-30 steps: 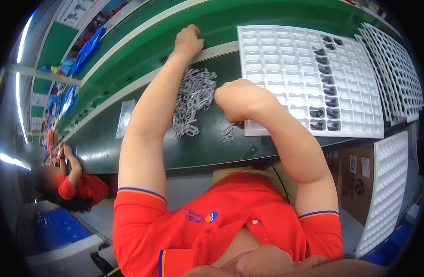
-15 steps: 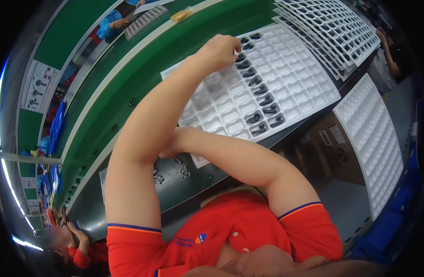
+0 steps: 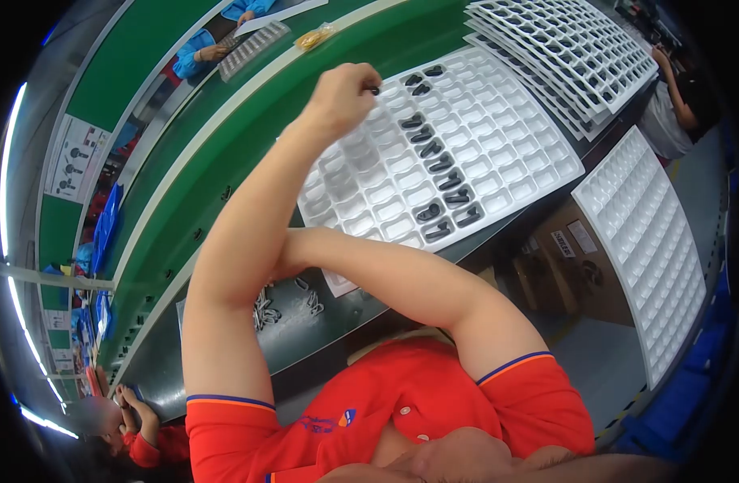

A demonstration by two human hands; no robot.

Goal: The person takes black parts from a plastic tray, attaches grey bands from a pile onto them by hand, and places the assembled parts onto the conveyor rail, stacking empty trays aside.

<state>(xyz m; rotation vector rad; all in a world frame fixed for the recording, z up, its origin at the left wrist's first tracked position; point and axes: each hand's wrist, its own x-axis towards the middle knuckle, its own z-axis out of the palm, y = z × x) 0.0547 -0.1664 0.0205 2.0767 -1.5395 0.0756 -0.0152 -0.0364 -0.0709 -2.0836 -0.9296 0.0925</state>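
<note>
My left hand [image 3: 347,95] is over the far left edge of the white compartment tray [image 3: 538,161], its fingers pinched on a small black part [image 3: 375,90]. Only the dark end of that part shows. Similar black curved pieces [image 3: 440,163] lie in a line of the tray's pockets, with a gap near the far end. One piece with a round end [image 3: 427,212] sits near the front edge. My right arm crosses beneath the left forearm, which hides my right hand; its fingers cannot be seen.
Loose small metallic-looking pieces [image 3: 266,312] lie on the dark table by my forearms. Stacked white trays [image 3: 563,56] stand at the back right, and another tray [image 3: 643,249] leans by a cardboard box [image 3: 575,241]. A green conveyor belt [image 3: 248,153] runs behind; co-workers sit nearby.
My left hand has moved left, off the line of black pieces, with a black part in its fingers. A gap shows where it was. My right hand stays behind the left forearm.
</note>
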